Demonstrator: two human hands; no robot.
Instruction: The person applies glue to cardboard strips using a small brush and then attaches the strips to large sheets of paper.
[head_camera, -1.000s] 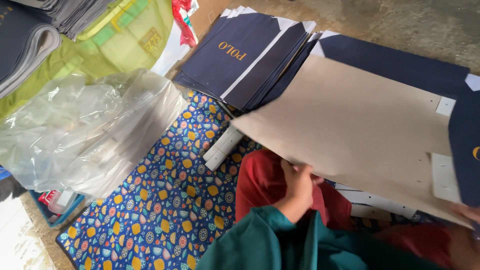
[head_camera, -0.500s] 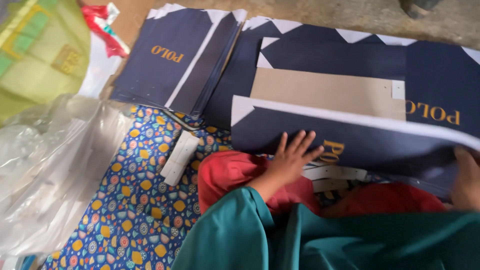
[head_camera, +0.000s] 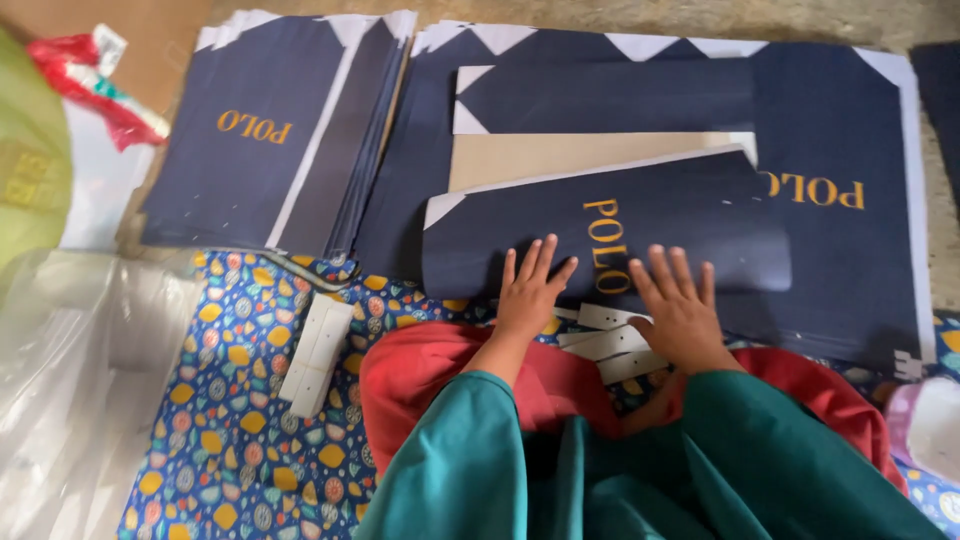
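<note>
A navy card sheet with gold lettering (head_camera: 640, 215) lies folded over in front of me, its tan inner side (head_camera: 560, 158) showing above the fold. My left hand (head_camera: 532, 288) presses flat on its near edge, fingers spread. My right hand (head_camera: 678, 308) rests flat beside it on the same sheet, fingers apart, its heel over some white card strips (head_camera: 612, 345). Beneath lies a larger flat navy sheet (head_camera: 840, 270) with white cut corners.
A stack of flat navy sheets (head_camera: 265, 135) lies at the back left. More white strips (head_camera: 316, 355) sit on the patterned floor mat (head_camera: 230, 440). Clear plastic wrap (head_camera: 70, 400) bulges at the left, with a green bag (head_camera: 30, 170) behind it.
The big sheet that was held up with its tan side toward me has been folded down flat. Both hands have come onto its near edge and now press it.
</note>
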